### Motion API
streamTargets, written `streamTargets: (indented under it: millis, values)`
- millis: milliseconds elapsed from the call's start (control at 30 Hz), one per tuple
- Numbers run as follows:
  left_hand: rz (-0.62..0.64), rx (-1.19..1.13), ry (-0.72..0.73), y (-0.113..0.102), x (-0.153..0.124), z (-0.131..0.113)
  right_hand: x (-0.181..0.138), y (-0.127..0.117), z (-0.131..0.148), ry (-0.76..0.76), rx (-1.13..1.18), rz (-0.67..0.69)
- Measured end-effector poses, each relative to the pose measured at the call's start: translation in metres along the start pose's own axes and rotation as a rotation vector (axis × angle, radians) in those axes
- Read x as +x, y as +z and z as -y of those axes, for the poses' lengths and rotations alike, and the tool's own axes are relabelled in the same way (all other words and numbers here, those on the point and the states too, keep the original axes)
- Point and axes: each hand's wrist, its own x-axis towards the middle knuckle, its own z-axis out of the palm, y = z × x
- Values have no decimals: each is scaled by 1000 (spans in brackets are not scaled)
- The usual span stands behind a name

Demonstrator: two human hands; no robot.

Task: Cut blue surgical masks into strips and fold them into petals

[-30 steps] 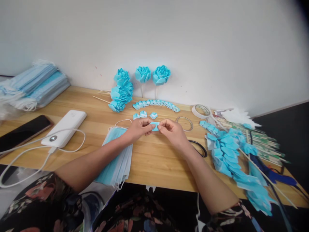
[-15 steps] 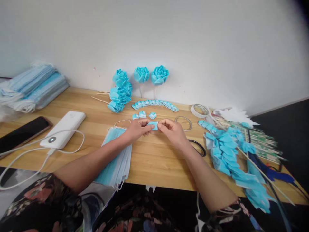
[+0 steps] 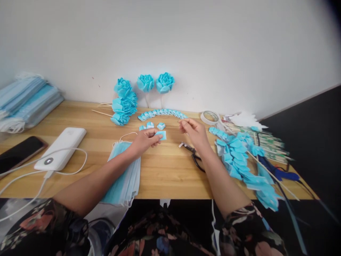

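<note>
My left hand pinches a small folded blue piece just above the wooden table. My right hand has come off that piece and hovers to its right, fingers loosely curled with nothing visible in them. Three folded blue pieces lie just beyond the held one, and a curved row of several more lies behind them. Black scissors rest under my right wrist. My left forearm lies over a stack of blue face masks.
Blue fabric flowers on sticks lean at the wall. A tape roll, blue cut pieces and wooden sticks crowd the right side. A white power bank with cable, a phone and a mask pile are on the left.
My right hand let go of the folded piece and moved right and up. The left hand keeps hold of it. The view shifted to the right.
</note>
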Motion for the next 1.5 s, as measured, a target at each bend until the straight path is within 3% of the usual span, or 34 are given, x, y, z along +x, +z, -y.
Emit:
streamTargets:
  millis: [200, 400, 700, 1033, 1233, 1400, 1500]
  values:
    - [-18, 17, 16, -2, 1, 3, -7, -32, 11, -117, -482, 127]
    - [-32, 20, 13, -2, 1, 4, -51, -35, -2, -300, -1000, 254]
    - [-32, -12, -17, -1, 2, 4, -58, -19, -18, -462, -1207, 261]
    - [-7, -78, -67, 1, 1, -2, -57, -15, -30, -407, -1048, 113]
    - [4, -74, -77, 2, -3, -5, -56, -15, -33, -193, -850, -9]
    - [13, -89, -91, 2, -3, -5, -53, -16, -32, 84, -441, -100]
    - [52, -96, -109, 2, -4, -6, -52, -16, -23, 29, -373, -95]
